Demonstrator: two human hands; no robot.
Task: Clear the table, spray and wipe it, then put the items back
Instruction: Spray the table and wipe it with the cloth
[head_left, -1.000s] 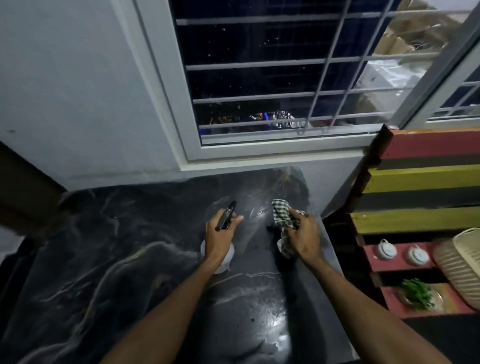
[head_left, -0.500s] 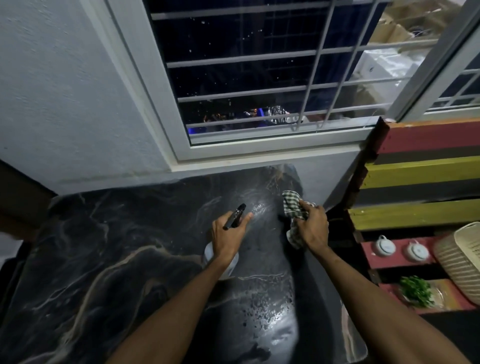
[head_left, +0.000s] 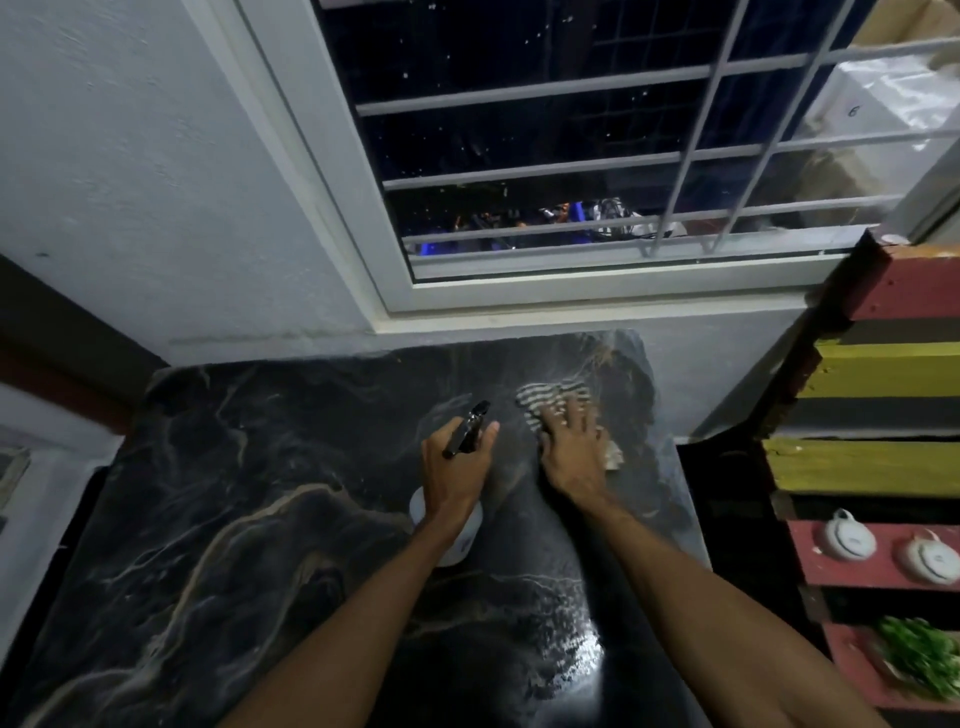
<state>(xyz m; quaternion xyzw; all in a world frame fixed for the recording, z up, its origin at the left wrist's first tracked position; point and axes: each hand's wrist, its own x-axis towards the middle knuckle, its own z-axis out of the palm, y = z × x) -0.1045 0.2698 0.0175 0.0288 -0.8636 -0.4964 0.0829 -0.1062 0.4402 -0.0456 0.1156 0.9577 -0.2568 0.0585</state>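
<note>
The table (head_left: 218, 519) has a black marble top with pale veins, and it is wet and shiny near me. My left hand (head_left: 454, 475) grips a white spray bottle (head_left: 452, 535) with a black nozzle, held over the middle of the table. My right hand (head_left: 571, 447) lies flat, palm down, on a green-and-white checked cloth (head_left: 545, 397) that is pressed onto the table's far right corner. Part of the cloth is hidden under that hand.
A white wall and a barred window (head_left: 597, 156) stand behind the table. To the right rises a red, yellow and black slatted shelf (head_left: 883, 374) holding two white pots (head_left: 852, 540) and a green plant (head_left: 919, 660).
My right hand has gone from holding the cloth bunched above the table to pressing it flat on the far right corner. The left hand keeps the spray bottle in about the same place.
</note>
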